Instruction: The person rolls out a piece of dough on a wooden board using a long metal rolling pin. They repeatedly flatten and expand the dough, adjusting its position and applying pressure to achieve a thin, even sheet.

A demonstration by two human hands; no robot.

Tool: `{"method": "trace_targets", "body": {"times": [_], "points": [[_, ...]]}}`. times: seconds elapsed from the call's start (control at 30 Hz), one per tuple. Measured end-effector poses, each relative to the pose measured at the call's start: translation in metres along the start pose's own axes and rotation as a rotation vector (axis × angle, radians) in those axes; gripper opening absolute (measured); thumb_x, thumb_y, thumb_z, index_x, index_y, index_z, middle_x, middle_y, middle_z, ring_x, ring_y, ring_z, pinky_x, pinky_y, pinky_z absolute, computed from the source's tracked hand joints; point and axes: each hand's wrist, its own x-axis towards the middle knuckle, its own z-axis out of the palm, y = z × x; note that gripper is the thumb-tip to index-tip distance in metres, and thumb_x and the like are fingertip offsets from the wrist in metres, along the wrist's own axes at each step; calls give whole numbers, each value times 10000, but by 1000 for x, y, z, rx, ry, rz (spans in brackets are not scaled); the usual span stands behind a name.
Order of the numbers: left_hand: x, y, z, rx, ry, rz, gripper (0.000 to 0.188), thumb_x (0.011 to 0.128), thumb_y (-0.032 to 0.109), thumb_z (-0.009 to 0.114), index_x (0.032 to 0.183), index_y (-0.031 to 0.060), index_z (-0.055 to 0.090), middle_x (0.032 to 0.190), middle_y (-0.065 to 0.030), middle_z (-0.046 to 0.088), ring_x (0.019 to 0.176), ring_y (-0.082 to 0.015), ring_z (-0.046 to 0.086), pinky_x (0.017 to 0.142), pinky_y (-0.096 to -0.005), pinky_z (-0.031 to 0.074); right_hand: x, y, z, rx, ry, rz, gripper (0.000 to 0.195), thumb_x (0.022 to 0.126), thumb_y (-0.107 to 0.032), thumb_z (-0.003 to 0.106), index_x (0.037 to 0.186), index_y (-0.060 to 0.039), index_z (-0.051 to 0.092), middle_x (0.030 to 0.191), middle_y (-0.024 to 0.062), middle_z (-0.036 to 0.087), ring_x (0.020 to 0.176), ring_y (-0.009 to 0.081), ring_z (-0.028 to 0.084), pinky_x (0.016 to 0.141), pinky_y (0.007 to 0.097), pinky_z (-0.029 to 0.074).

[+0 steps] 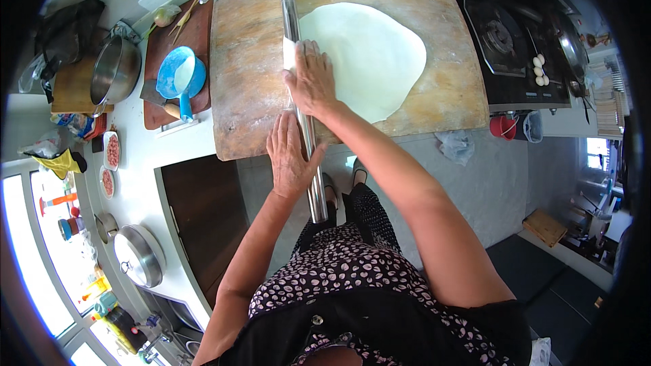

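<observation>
A large thin sheet of dough [374,58] lies on a floured wooden board [246,76], its left edge lapped over a long metal rolling pin [288,5]. The pin crosses the board lengthwise away from me, its near end sticking out past the board's front edge. My right hand [311,75] rests flat over the pin and the dough's left edge, fingers stretched forward. Nearer to me, my left hand [289,155] lies against the pin's left side at the board's front edge, with its thumb across the pin. Neither hand is wrapped round it.
Left of the board, a blue ladle-like bowl [165,76] with white powder and a scraper [152,94] rest on a reddish cutting board [203,86]. A steel pot [116,71] stands beyond. At right is a gas hob [496,35] with several eggs [539,71].
</observation>
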Motion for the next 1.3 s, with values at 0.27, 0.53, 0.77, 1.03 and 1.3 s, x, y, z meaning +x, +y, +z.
{"method": "trace_targets", "body": {"times": [0.27,0.53,0.77,1.03,1.3], "points": [[-5,-12,-23,77,-43,-294,882,724,214,814,1453,-48,391,1141,-209,509,1182,-410,496,974,-512,427,17,-74,39,-31,50,-11,674,965,-352,592,1481,36,399,1573,319,267,1475,462,254,1175,597,223],[1,-46,-35,-164,-91,-447,747,760,123,687,1433,-34,403,942,-236,671,909,-433,664,841,-489,529,18,-74,39,594,206,107,529,911,-151,654,1346,34,415,1413,310,414,1317,458,407,1120,529,357],[23,-8,-58,-1115,-212,-771,362,1021,293,571,1162,-38,536,773,-86,654,593,-171,642,537,-310,552,15,-61,-11,1443,-307,695,382,978,-288,646,1089,30,466,763,69,562,514,156,563,485,319,523],[83,-15,24,151,31,93,650,1067,471,400,1474,-36,417,1491,-244,449,1399,-298,422,1159,-494,305,-2,38,-148,738,-581,490,383,932,-349,711,1045,-31,531,772,48,588,586,112,551,549,280,468],[119,-63,37,375,-31,-28,958,945,653,509,1576,-15,242,1648,-210,232,1545,-336,181,1252,-526,98,-45,174,-214,-56,-227,360,518,938,-242,669,1359,-21,465,1177,250,678,1062,405,678,907,452,524]]}}
